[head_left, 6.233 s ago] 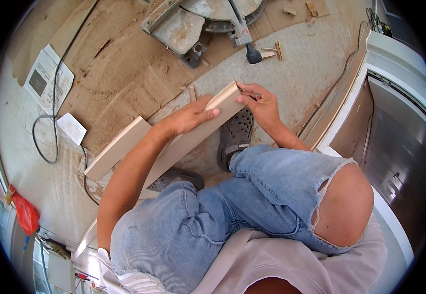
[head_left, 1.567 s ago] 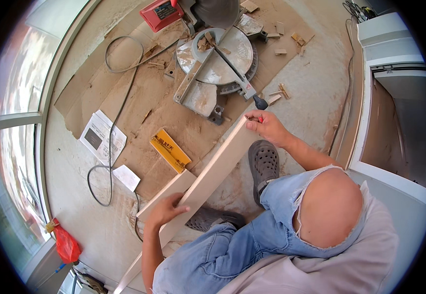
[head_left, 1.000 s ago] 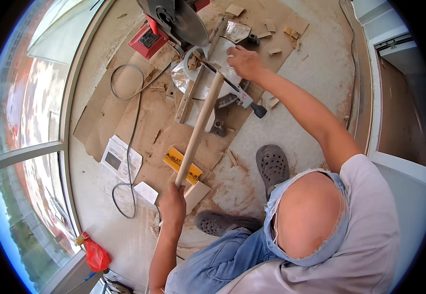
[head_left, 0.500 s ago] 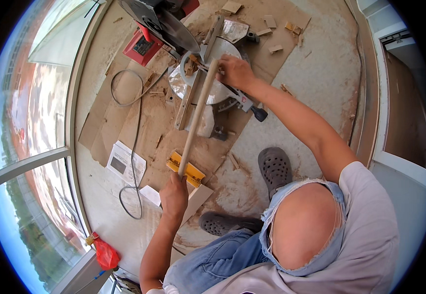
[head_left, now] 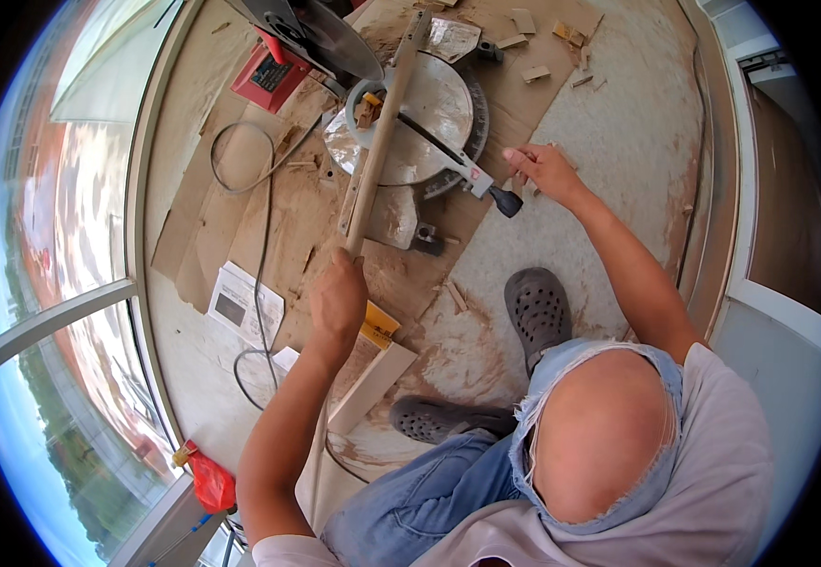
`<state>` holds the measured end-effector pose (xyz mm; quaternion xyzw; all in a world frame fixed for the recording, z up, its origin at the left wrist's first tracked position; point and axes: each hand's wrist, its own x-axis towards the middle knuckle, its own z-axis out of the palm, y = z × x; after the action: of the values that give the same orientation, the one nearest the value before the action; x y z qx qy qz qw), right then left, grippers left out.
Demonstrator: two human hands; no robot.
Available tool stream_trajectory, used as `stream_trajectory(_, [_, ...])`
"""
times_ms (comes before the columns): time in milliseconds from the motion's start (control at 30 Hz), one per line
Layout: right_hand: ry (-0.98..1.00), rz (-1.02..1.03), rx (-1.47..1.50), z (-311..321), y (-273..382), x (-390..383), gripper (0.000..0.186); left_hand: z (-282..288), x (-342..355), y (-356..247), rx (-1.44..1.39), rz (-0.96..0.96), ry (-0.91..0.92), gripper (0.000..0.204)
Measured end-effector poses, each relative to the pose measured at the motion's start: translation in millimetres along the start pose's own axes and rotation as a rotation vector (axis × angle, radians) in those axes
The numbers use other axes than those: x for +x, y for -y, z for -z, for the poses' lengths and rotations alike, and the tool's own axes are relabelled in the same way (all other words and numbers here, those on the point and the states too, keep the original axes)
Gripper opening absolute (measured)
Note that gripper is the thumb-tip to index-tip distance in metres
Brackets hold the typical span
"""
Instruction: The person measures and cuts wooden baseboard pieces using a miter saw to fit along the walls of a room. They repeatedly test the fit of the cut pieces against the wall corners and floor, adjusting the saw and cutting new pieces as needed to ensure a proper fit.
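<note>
My left hand is closed around the near end of a long wooden strip. The strip lies along the fence of a miter saw, its far end beyond the round turntable. The saw's blade is raised to the left of the strip's far part. To the right of the saw, my right hand hovers with loosely bent fingers, apparently holding nothing. The closest thing to it is the black knob at the end of the saw's table arm.
Cardboard with sawdust and offcuts lies under the saw. A grey cable loops past a printed sheet. A white board piece and yellow packet lie by my left forearm. A red bag hangs near the window.
My right hand has let go of the strip's far end and moved right, near the knob. My left hand has pushed the strip forward, up against the fence.
</note>
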<state>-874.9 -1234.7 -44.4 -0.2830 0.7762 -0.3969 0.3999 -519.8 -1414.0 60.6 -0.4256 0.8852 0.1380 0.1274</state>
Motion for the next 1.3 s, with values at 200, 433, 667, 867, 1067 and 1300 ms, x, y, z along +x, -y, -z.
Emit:
stream_trajectory(200, [0.311,-0.083,0.023,-29,-2,-9,0.061,10,28,-19,-0.121,0.007,-0.106,0.027])
stream_trajectory(433, [0.457,-0.178,0.192,-31,25,-7,0.064,-6,70,-25,-0.023,-0.228,-0.378,0.027])
stream_trajectory(667, [0.38,-0.152,0.111,-40,24,-10,0.07,-13,84,-26,-0.053,-0.227,-0.355,0.026])
stream_trajectory(867, [0.258,-0.158,0.142,-59,17,-16,0.073,-9,87,-28,-0.113,-0.175,-0.277,0.027])
stream_trajectory(1067, [0.164,-0.143,0.178,-82,18,-30,0.074,-8,86,-28,-0.134,-0.191,-0.283,0.027])
stream_trajectory(1300, [0.107,-0.15,0.235,-92,22,-34,0.069,-9,86,-29,-0.119,-0.185,-0.314,0.027])
